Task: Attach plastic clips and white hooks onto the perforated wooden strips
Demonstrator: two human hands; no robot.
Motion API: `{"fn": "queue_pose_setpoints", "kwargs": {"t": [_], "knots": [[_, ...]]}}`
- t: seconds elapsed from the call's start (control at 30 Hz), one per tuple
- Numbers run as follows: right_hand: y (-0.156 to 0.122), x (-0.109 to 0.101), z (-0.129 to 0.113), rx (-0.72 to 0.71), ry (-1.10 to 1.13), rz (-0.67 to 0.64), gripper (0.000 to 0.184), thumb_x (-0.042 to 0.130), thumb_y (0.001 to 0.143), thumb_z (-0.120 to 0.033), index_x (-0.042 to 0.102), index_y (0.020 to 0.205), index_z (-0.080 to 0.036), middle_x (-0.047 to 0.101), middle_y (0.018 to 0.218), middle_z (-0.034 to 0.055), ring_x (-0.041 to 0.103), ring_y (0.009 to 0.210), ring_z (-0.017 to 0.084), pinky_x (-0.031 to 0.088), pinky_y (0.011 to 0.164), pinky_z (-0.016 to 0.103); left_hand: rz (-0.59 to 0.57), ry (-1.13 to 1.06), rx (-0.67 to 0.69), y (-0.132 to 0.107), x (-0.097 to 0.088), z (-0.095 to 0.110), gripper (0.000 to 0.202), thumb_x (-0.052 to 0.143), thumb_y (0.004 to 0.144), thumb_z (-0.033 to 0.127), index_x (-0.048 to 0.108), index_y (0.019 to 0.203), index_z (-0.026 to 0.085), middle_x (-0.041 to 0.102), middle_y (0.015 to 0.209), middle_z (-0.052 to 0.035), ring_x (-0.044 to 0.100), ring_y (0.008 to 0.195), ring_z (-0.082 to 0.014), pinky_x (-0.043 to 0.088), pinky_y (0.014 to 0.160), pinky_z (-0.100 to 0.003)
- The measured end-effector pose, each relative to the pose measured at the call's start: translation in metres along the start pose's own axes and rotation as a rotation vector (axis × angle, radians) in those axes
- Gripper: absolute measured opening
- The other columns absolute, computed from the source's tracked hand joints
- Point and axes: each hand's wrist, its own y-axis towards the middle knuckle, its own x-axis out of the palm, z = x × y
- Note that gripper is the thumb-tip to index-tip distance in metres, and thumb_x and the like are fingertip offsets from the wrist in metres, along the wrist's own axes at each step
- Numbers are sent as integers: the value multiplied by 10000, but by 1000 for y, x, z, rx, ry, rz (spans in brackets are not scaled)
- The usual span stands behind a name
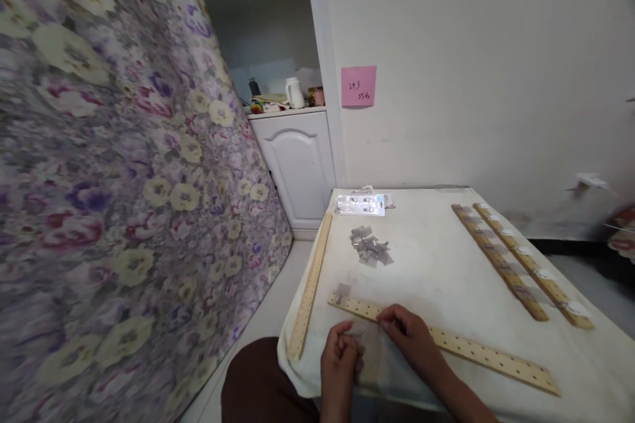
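Observation:
My left hand (340,360) and my right hand (409,340) meet at the near edge of a white-covered table (436,264). Both pinch a small clear plastic bag (366,344) held between them. The bag lies against a long wooden strip with rows of holes (476,350) that runs across the table in front of me. Another small clear bag (342,292) sits at that strip's left end. A pile of several small clear bags (370,246) lies farther back, in the middle of the table.
Another holed wooden strip (311,284) lies along the table's left edge. Two strips with white pieces on them (520,264) lie at the right. A clear packet (361,205) sits at the far edge. A flowered mattress (114,178) leans at the left; a white cabinet (297,165) stands behind.

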Motion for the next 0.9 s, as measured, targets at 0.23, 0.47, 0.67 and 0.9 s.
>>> {"fn": "queue_pose_setpoints", "kwargs": {"t": [0.23,0.47,0.67,0.9], "knots": [[-2,16,8,106,244,-102,175,537,775,-353,575,789,-182,516,539,-56,467,445,97,384,456,218,23,7,4,-4,8,7,451,639,675,517,555,954,173,497,543,76,370,398,-49,237,418,-170],[3,12,8,64,146,-52,155,523,779,-304,619,803,-185,619,634,-12,571,584,145,443,557,251,-56,99,49,-4,6,-3,366,621,706,482,536,911,191,473,565,79,407,435,-65,279,420,-171],[22,6,10,-95,-68,-4,232,480,822,-273,689,893,-203,692,893,58,626,865,213,458,798,329,-54,214,83,-4,12,2,221,577,747,383,507,847,199,513,584,65,463,481,-88,347,469,-189],[56,10,18,-167,-131,-63,255,469,809,-224,701,910,-193,679,883,58,614,849,191,449,787,306,-28,497,163,8,12,10,79,498,801,283,518,815,208,540,604,48,500,546,-122,350,514,-214]]}}
